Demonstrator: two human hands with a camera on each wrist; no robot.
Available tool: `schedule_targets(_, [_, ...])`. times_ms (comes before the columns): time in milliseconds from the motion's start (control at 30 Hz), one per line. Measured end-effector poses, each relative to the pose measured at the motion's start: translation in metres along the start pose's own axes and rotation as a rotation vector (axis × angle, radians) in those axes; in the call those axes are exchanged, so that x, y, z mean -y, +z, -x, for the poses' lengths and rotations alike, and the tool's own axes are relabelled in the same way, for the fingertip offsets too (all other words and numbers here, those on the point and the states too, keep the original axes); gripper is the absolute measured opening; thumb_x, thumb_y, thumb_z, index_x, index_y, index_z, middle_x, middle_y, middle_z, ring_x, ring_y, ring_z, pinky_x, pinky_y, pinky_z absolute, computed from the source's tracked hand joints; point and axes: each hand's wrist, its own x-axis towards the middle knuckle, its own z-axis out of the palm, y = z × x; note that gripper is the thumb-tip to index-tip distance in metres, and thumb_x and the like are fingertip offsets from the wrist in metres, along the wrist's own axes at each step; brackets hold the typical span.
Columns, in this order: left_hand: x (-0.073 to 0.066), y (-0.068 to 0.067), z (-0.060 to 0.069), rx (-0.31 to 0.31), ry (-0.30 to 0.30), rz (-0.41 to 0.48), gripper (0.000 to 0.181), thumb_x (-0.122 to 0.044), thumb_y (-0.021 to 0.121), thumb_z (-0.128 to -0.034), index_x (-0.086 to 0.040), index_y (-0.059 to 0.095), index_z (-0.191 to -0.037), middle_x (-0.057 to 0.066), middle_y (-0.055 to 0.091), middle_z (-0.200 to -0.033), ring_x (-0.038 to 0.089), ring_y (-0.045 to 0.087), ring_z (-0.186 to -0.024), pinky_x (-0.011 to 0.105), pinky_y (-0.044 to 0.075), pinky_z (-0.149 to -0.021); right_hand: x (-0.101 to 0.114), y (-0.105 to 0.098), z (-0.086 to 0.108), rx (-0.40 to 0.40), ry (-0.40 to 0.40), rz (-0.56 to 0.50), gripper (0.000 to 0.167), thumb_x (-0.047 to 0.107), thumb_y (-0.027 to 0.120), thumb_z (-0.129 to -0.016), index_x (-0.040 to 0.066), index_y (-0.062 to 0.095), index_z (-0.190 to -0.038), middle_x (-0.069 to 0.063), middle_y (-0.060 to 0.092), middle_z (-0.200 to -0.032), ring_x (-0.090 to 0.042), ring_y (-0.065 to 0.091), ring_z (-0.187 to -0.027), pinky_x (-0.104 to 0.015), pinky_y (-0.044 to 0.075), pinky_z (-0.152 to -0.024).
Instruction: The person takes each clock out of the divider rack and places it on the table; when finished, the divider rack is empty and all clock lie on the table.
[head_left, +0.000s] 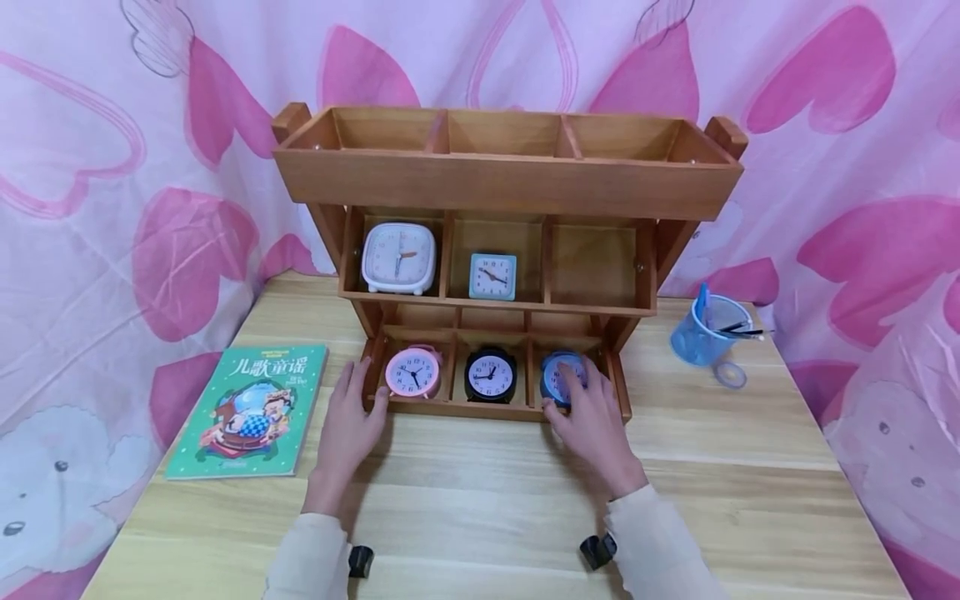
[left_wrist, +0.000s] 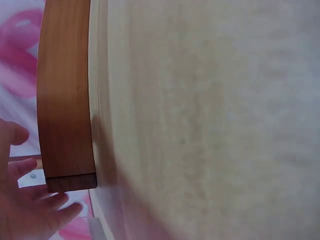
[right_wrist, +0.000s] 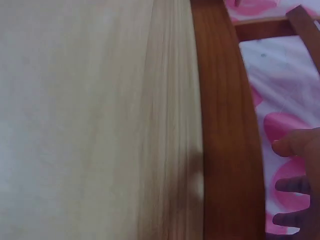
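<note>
A brown wooden three-tier shelf (head_left: 510, 183) stands on the table. In its bottom tier sit a pink alarm clock (head_left: 411, 375), a black one (head_left: 490, 377) and a blue one (head_left: 555, 372), left to right. My left hand (head_left: 347, 429) is at the left end of that tier, fingers loosely extended; in the left wrist view the hand (left_wrist: 25, 207) shows behind the board's end. Over the right compartment, my right hand (head_left: 592, 417) partly covers the blue clock. Its fingers look relaxed and spread in the right wrist view, where the clock is hidden.
The middle tier holds a white clock (head_left: 399, 258) and a small teal square clock (head_left: 492, 277). On the table, a green picture book (head_left: 251, 417) lies left; a blue mesh pen cup (head_left: 697, 337) and a tape roll (head_left: 730, 375) are right. A pink patterned curtain (head_left: 480, 50) hangs behind.
</note>
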Motion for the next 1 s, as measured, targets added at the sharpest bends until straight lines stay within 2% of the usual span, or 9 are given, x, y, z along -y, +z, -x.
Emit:
schedule_targets(167, [0.005,0.002,-0.004,0.053,-0.058,0.120,0.059,-0.026,0.050,-0.1017,-0.008,0.031,-0.155,0.023,0.030,-0.157,0.042,0.031,-0.143,0.059,0.029,-0.114,-0.007,0.008,-0.010,0.047,0.081,-0.024,0.061,0.037,0.067,-0.090,0.005,0.052,-0.140,-0.029,0.027,-0.154,-0.056,0.035,-0.131,-0.071,0.042,-0.096])
schedule_targets(367, [0.006,0.005,-0.004,0.074,-0.094,0.150,0.059,-0.025,0.048,-0.1023,-0.008,0.030,-0.155,0.022,0.032,-0.157,0.040,0.032,-0.143,0.058,0.029,-0.114,-0.010,0.015,-0.014,0.043,0.142,-0.053,0.060,0.034,0.069,-0.088,0.004,0.054,-0.137,-0.032,0.030,-0.150,-0.058,0.042,-0.123,-0.071,0.047,-0.088])
schedule_targets(533, [0.006,0.006,-0.003,0.084,-0.109,0.156,0.058,-0.026,0.047,-0.1028,-0.009,0.029,-0.156,0.023,0.031,-0.157,0.040,0.032,-0.143,0.058,0.030,-0.114,-0.006,0.011,-0.013,-0.063,0.112,-0.096,0.056,0.031,0.073,-0.084,0.003,0.060,-0.131,-0.032,0.038,-0.145,-0.053,0.048,-0.119,-0.066,0.049,-0.089])
schedule_targets(667, [0.006,0.005,-0.004,0.076,-0.115,0.163,0.058,-0.026,0.048,-0.1027,-0.010,0.029,-0.155,0.023,0.033,-0.156,0.041,0.034,-0.141,0.060,0.032,-0.112,0.001,-0.008,-0.010,-0.205,0.047,-0.152,0.053,0.029,0.077,-0.081,0.002,0.064,-0.125,-0.031,0.043,-0.141,-0.049,0.051,-0.117,-0.064,0.049,-0.092])
schedule_targets(733, [0.006,0.005,-0.005,0.075,-0.118,0.164,0.058,-0.026,0.048,-0.1027,-0.010,0.029,-0.156,0.022,0.033,-0.156,0.040,0.035,-0.141,0.060,0.032,-0.112,0.003,-0.021,-0.006,-0.262,0.042,-0.182,0.053,0.028,0.079,-0.080,0.002,0.064,-0.124,-0.032,0.043,-0.142,-0.048,0.050,-0.118,-0.064,0.048,-0.092])
schedule_targets(867, [0.005,0.003,-0.007,0.088,-0.128,0.164,0.059,-0.027,0.047,-0.1030,-0.012,0.027,-0.157,0.021,0.032,-0.157,0.039,0.035,-0.141,0.060,0.033,-0.112,-0.007,-0.044,0.008,-0.313,0.111,-0.186,0.053,0.026,0.079,-0.081,0.003,0.063,-0.125,-0.031,0.040,-0.145,-0.048,0.047,-0.120,-0.064,0.046,-0.092])
schedule_targets(1000, [0.004,0.001,-0.008,0.090,-0.133,0.173,0.059,-0.027,0.047,-0.1031,-0.013,0.027,-0.157,0.021,0.031,-0.157,0.040,0.034,-0.141,0.060,0.033,-0.112,-0.030,-0.059,0.022,-0.356,0.203,-0.168,0.053,0.026,0.079,-0.081,0.003,0.062,-0.126,-0.028,0.040,-0.147,-0.049,0.046,-0.122,-0.066,0.042,-0.094])
